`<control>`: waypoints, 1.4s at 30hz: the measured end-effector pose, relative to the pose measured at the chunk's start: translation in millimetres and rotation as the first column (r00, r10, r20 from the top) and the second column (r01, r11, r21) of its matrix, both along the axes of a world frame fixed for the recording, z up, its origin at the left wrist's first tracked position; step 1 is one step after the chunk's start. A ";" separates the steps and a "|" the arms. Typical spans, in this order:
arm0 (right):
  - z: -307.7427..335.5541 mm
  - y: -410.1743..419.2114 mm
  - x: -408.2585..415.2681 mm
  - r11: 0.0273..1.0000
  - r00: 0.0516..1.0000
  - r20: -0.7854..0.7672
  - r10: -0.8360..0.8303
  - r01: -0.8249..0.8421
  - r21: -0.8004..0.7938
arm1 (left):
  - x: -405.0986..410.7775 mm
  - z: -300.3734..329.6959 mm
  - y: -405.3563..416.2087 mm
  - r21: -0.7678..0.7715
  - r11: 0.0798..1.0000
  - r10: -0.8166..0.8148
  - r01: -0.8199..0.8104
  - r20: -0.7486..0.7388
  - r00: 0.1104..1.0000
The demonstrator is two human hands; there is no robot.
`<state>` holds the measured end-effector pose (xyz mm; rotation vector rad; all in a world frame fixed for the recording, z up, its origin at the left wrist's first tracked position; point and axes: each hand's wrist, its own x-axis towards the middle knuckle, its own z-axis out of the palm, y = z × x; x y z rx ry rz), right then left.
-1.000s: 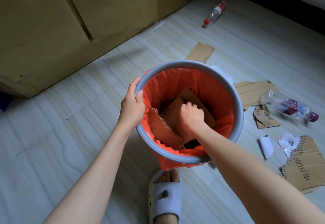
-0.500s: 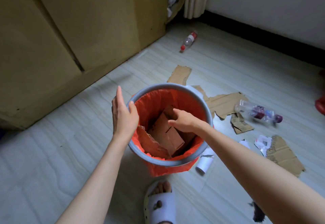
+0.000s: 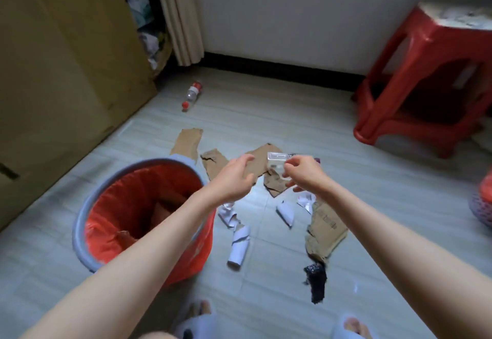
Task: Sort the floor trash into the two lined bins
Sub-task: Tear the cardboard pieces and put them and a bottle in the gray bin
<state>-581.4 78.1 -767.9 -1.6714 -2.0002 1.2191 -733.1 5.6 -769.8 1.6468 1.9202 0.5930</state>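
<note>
arms: bare, sleeveless | feet: pale open-toe slippers [image 3: 195,321], toes showing | no rings visible

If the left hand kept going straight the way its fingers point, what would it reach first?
Probably the clear bottle that the right hand is closing on; the left hand is open, with its fingers pointing at it. Depth is unclear: it might instead pass low and meet the cardboard on the floor beyond.

— What do we record at the bin [image 3: 80,235]?
— Matt grey plastic, with a glossy, crinkled orange film liner [image 3: 133,200].
— Beside the bin?
— We note rough brown cardboard [image 3: 186,141], creased white paper [image 3: 239,245] and pale, smooth floor tiles [image 3: 266,115]. Beyond it, a glossy red plastic stool [image 3: 426,72].
</note>
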 end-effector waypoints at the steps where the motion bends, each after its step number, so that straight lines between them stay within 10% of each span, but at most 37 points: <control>1: -10.2 7.2 16.9 0.999 0.999 0.008 -0.040 0.040 -0.032 | 10.0 -5.1 10.3 -0.059 0.996 -0.066 0.064 -0.032 0.997; 6: -85.3 34.9 97.0 0.950 0.961 0.114 -0.254 0.270 -0.158 | 57.7 -58.1 62.4 -0.344 0.906 -0.307 0.248 -0.129 0.943; 15: -257.8 71.0 138.8 0.682 0.718 0.416 -0.557 0.682 -0.265 | 83.2 -234.6 94.6 -0.525 0.840 -0.188 0.138 -0.042 0.981; 23: -301.7 89.7 137.1 0.353 0.470 0.401 -0.786 0.874 -0.334 | 71.0 -264.9 103.0 -0.556 0.829 -0.114 0.058 -0.067 0.991; 38: -247.8 79.5 164.6 0.746 0.718 -0.244 -0.652 0.550 -0.375 | 132.6 -235.0 129.6 -0.226 0.968 0.187 -0.104 0.382 0.905; 42: -222.5 74.7 139.1 0.823 0.784 -0.296 -0.545 0.433 -0.368 | 124.8 -215.8 123.1 0.016 0.998 0.060 -0.059 -0.083 0.995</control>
